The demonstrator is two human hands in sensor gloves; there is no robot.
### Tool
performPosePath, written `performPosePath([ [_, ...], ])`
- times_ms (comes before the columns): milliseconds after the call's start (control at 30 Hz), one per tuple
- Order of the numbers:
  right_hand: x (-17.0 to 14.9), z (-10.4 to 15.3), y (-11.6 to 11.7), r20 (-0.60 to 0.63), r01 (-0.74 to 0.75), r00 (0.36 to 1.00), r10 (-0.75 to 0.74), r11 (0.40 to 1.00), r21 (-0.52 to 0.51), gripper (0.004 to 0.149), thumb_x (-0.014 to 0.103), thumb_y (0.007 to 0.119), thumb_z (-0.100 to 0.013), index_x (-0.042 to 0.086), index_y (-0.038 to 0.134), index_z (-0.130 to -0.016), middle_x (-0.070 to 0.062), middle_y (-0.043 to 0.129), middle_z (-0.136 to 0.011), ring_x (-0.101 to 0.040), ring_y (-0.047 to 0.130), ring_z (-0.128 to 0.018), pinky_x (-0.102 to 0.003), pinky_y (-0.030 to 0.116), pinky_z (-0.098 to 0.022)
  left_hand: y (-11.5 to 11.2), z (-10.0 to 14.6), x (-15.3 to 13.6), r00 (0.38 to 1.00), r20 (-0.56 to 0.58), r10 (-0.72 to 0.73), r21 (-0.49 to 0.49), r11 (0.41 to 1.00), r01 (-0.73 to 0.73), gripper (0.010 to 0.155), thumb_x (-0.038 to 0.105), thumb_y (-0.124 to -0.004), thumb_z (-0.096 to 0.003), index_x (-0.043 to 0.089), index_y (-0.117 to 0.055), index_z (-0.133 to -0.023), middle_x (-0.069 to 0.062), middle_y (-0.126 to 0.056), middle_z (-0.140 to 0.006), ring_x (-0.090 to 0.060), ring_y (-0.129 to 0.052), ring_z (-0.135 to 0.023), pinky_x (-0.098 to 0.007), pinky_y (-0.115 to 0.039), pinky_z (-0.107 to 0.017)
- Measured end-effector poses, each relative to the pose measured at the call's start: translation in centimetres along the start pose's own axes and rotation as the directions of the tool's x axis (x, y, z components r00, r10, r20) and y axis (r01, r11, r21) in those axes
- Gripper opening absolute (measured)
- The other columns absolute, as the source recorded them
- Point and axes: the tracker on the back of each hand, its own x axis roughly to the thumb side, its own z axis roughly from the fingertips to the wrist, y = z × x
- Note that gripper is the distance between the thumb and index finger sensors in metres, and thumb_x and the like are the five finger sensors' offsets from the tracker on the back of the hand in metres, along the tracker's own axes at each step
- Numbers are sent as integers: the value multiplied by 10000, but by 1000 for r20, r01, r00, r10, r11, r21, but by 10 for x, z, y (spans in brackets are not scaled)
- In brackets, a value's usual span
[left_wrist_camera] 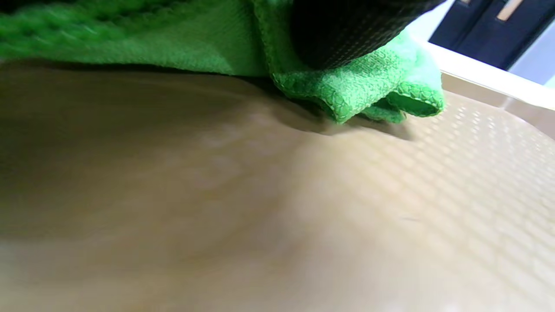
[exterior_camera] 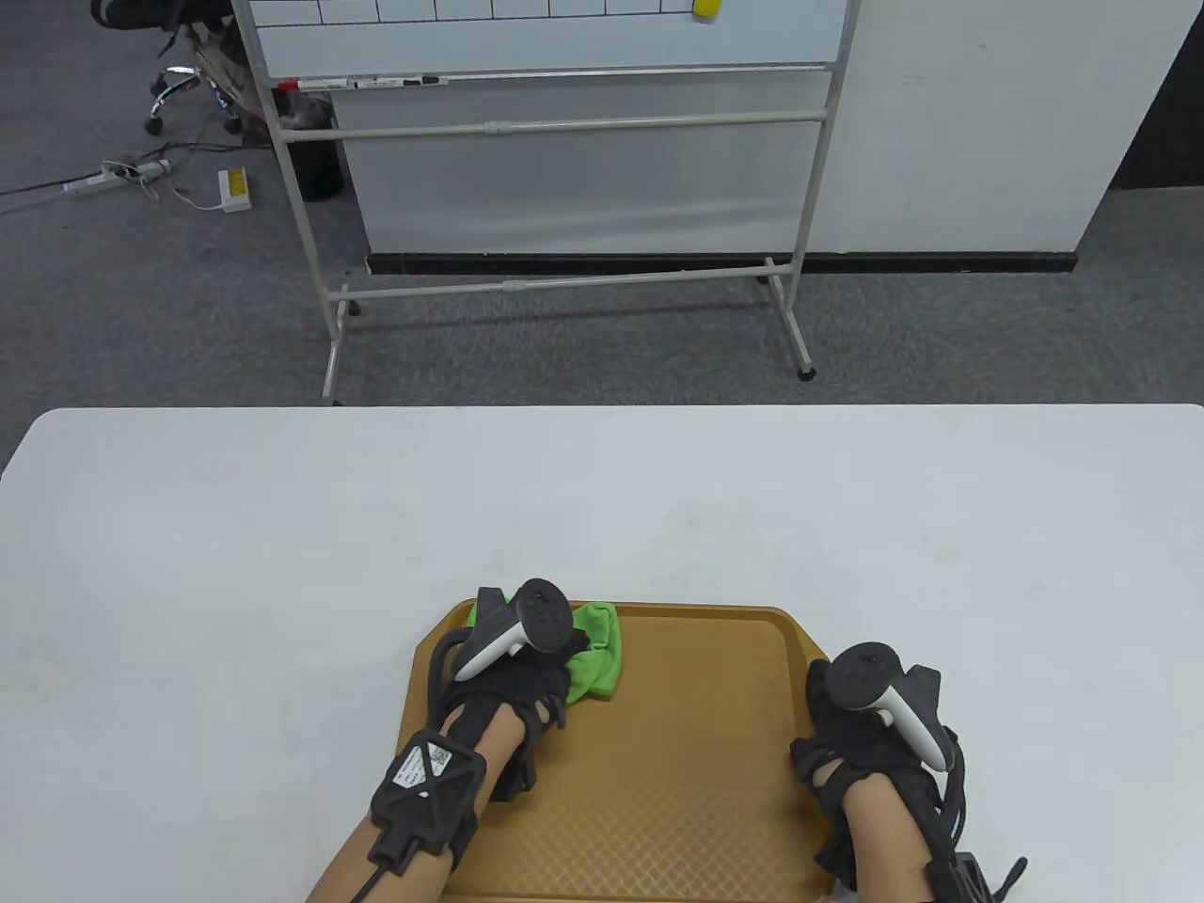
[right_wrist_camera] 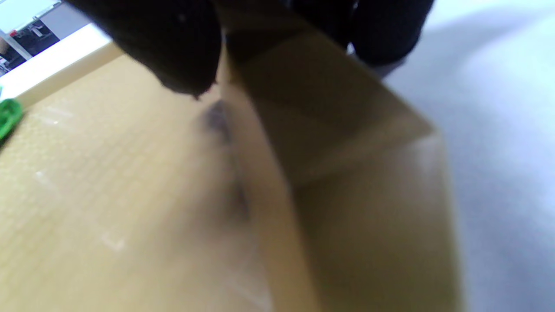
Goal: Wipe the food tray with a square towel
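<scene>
The brown tray point(exterior_camera: 677, 752) sits at the near edge of the white desk point(exterior_camera: 282, 564). The right hand point(exterior_camera: 870, 743) grips the tray's right rim, fingers point(right_wrist_camera: 173, 47) either side of it. Farther back, the left hand point(exterior_camera: 517, 682) presses the bunched green towel point(exterior_camera: 597, 658) onto the tray's far left corner.

The table view looks down from above me, facing out across the table. My wrist cameras sit very close over the tray point(exterior_camera: 677, 752) — left skims its floor, right its rim; all three share the green towel point(left_wrist_camera: 347, 91).
</scene>
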Motion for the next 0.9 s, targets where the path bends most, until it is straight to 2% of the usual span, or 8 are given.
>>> performPosePath([
  [233, 0, -1, 0, 10, 9, 1000, -9, 1000, 2, 818, 359, 777, -490, 343, 167, -1033, -45, 263, -1188, -271, 714, -785, -500, 628, -625, -16, -21, 76, 996, 94, 6, -35, 999, -3, 551, 369, -716, -549, 420, -526, -1064, 0, -312, -1191, -410, -358, -1016, -544, -406, -736],
  [367, -2, 0, -1, 23, 57, 998, -56, 998, -18, 722, 326, 686, -498, 342, 209, -1040, -28, 298, -1188, -270, 788, -720, -498, 683, -581, -26, -29, 106, 991, 133, 18, -60, 998, -10, 574, 372, -704, -553, 431, -471, -1075, 12, -230, -1187, -398, -270, -1027, -539, -331, -750],
  [467, -6, -1, -4, 31, 97, 995, -96, 995, -36, 689, 305, 679, -491, 347, 273, -1046, -33, 358, -1188, -277, 825, -702, -503, 706, -567, -33, -24, 122, 984, 180, -10, -62, 998, 22, 570, 374, -698, -553, 443, -466, -1070, 19, -227, -1184, -391, -262, -1032, -538, -327, -750],
  [600, -7, -1, -5, 30, 113, 993, -112, 992, -55, 663, 291, 676, -487, 355, 322, -1043, -34, 407, -1183, -276, 857, -685, -501, 730, -554, -45, -7, 137, 951, 306, -30, -97, 993, 62, 557, 360, -709, -549, 433, -504, -1062, 23, -262, -1174, -383, -277, -1030, -540, -336, -742],
  [700, -7, -1, -5, 27, 117, 993, -116, 992, -55, 661, 296, 673, -490, 358, 319, -1045, -53, 400, -1184, -279, 852, -688, -503, 725, -556, -52, 9, 140, 927, 365, -80, -81, 990, 117, 557, 360, -715, -543, 433, -511, -1056, 18, -286, -1164, -381, -307, -1026, -539, -358, -738],
  [800, -6, 0, -3, 21, 107, 994, -106, 993, -53, 666, 325, 674, -498, 356, 298, -1047, -32, 383, -1188, -278, 837, -697, -502, 714, -561, -60, 27, 135, 906, 411, -96, -89, 986, 144, 559, 361, -715, -541, 435, -512, -1056, 14, -286, -1161, -378, -306, -1026, -537, -360, -738],
  [900, -6, 0, -2, 19, 100, 995, -99, 994, -47, 688, 402, 693, -508, 353, 273, -1050, -52, 356, -1190, -278, 819, -704, -502, 702, -565, -66, 47, 119, 891, 437, -121, -83, 981, 174, 561, 371, -713, -540, 439, -508, -1058, 9, -286, -1159, -375, -313, -1024, -533, -368, -737],
])
